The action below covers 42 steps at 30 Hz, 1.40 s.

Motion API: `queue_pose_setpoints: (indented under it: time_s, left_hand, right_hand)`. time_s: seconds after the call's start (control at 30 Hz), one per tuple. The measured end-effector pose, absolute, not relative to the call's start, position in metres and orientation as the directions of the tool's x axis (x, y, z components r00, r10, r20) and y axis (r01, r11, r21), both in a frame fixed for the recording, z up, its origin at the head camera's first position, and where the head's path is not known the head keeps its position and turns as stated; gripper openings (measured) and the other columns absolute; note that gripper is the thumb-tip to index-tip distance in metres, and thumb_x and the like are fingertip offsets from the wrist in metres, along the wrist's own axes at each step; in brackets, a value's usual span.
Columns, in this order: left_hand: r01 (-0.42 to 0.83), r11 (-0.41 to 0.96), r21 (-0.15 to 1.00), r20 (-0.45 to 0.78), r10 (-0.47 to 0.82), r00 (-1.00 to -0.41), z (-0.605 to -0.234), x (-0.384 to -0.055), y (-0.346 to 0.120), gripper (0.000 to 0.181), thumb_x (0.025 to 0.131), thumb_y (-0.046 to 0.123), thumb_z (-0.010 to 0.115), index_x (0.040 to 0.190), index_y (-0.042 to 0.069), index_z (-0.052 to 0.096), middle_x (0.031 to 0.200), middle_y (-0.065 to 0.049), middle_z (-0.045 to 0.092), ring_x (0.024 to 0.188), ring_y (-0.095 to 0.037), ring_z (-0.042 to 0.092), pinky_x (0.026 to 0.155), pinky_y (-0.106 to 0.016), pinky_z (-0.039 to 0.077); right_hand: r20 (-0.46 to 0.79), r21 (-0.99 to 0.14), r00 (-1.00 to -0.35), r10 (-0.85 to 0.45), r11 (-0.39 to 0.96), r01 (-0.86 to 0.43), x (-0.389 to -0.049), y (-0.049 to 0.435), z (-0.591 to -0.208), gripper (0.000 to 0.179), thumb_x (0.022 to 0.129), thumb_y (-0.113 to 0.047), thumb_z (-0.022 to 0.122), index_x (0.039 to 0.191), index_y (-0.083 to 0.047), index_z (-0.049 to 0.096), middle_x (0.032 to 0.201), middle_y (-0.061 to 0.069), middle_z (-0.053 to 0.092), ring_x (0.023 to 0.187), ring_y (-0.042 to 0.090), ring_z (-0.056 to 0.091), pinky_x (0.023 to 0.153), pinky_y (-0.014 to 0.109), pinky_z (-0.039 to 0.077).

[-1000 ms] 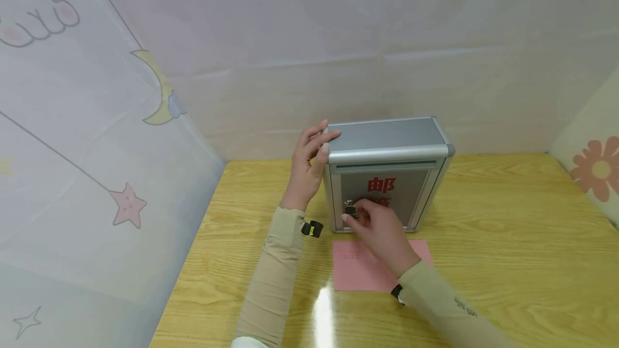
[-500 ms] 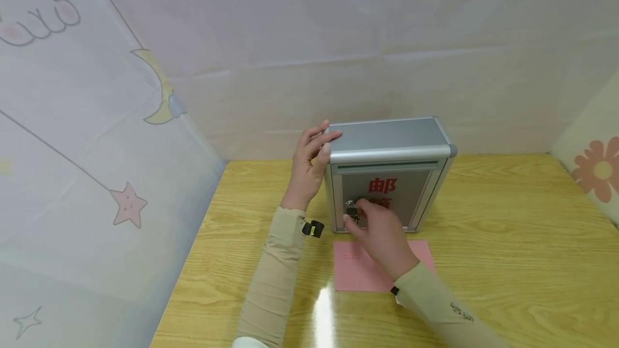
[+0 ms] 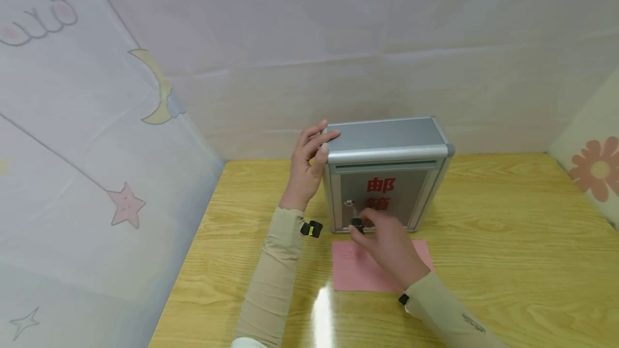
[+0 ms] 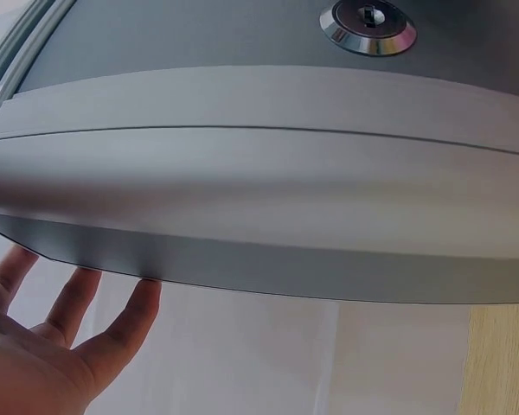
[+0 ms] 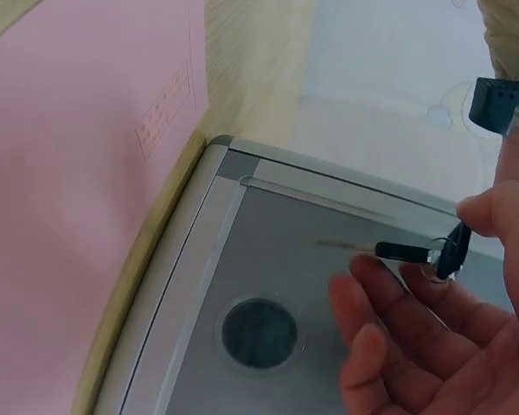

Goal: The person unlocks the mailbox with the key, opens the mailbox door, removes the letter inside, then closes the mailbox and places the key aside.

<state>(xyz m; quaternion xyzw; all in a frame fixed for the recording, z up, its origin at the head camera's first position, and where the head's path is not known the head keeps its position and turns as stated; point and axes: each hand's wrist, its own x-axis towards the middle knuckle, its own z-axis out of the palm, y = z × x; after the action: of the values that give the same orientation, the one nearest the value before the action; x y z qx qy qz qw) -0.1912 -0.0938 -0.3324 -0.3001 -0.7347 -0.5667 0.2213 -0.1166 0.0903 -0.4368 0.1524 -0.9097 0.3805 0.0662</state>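
A grey metal mailbox [image 3: 410, 197] with red characters stands upright on the table. My left hand [image 3: 309, 160] rests on its upper left corner; in the left wrist view the fairly straight fingers [image 4: 121, 337] touch the box's side. The lock [image 3: 349, 203] on the front panel shows a bare keyhole in the left wrist view. My right hand [image 3: 389, 240] holds a black-headed key [image 5: 402, 252] just below and right of the lock, its blade apart from the keyhole. A second black-headed key [image 5: 452, 251] hangs with it on a small ring.
A pink envelope or sheet [image 3: 350, 273] lies flat in front of the mailbox, partly under my right forearm. The wood-grain table [image 3: 508, 240] extends to both sides. A pale printed wall covering [image 3: 290, 95] rises close behind the box.
The key has come out of the lock, and my right hand has moved down and slightly right with it. My left hand and the mailbox stay in place.
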Motion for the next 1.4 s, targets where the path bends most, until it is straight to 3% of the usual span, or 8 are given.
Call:
queue_pose_setpoints:
  time_s: [0.13,0.47,0.9,1.13,1.4]
  left_hand:
    - [0.696,0.188,0.692,0.671,0.187,-0.718,-0.333,-0.191,-0.094,0.066,0.1,0.053,0.037,0.123,-0.004,0.061,0.14,-0.018,0.041,0.128,-0.032,0.041,0.093,-0.043,0.039]
    - [0.689,0.184,0.701,0.663,0.188,-0.725,-0.331,-0.19,-0.093,0.068,0.099,0.054,0.037,0.123,-0.005,0.061,0.14,-0.019,0.04,0.129,-0.035,0.04,0.094,-0.044,0.039]
    - [0.681,0.187,0.708,0.655,0.185,-0.732,-0.332,-0.19,-0.093,0.066,0.1,0.053,0.038,0.122,-0.005,0.061,0.14,-0.017,0.04,0.128,-0.034,0.041,0.093,-0.041,0.038]
    - [0.685,0.186,0.705,0.657,0.192,-0.729,-0.332,-0.19,-0.093,0.066,0.1,0.053,0.038,0.123,-0.005,0.061,0.141,-0.019,0.04,0.128,-0.035,0.04,0.092,-0.042,0.038]
    - [0.687,0.18,0.704,0.659,0.193,-0.727,-0.333,-0.19,-0.093,0.066,0.1,0.052,0.038,0.123,-0.005,0.061,0.141,-0.019,0.04,0.127,-0.036,0.041,0.092,-0.042,0.038]
  right_hand:
    - [0.131,-0.739,-0.965,-0.229,0.626,-0.249,-0.112,0.102,-0.438,0.013,0.086,-0.024,0.069,0.098,-0.018,0.065,0.083,-0.008,0.063,0.074,0.008,0.06,0.068,0.031,0.049]
    - [0.048,-0.781,-0.986,-0.16,0.609,-0.137,-0.093,0.153,-0.447,0.024,0.084,-0.011,0.072,0.106,-0.002,0.065,0.091,0.004,0.066,0.077,0.013,0.064,0.066,0.024,0.052]
    - [0.014,-0.684,-0.999,-0.042,0.729,-0.041,-0.093,0.23,-0.48,0.023,0.086,-0.016,0.071,0.102,-0.002,0.064,0.091,0.007,0.069,0.077,0.02,0.067,0.064,0.03,0.05]
    - [-0.022,-0.674,-0.999,-0.038,0.738,-0.013,-0.1,0.248,-0.491,0.028,0.088,-0.019,0.068,0.105,0.002,0.062,0.091,0.01,0.068,0.078,0.024,0.066,0.07,0.044,0.051]
    - [-0.067,-0.62,-0.998,-0.014,0.784,0.031,-0.101,0.257,-0.496,0.032,0.088,-0.018,0.065,0.107,0.008,0.061,0.088,0.01,0.065,0.075,0.023,0.063,0.063,0.04,0.049]
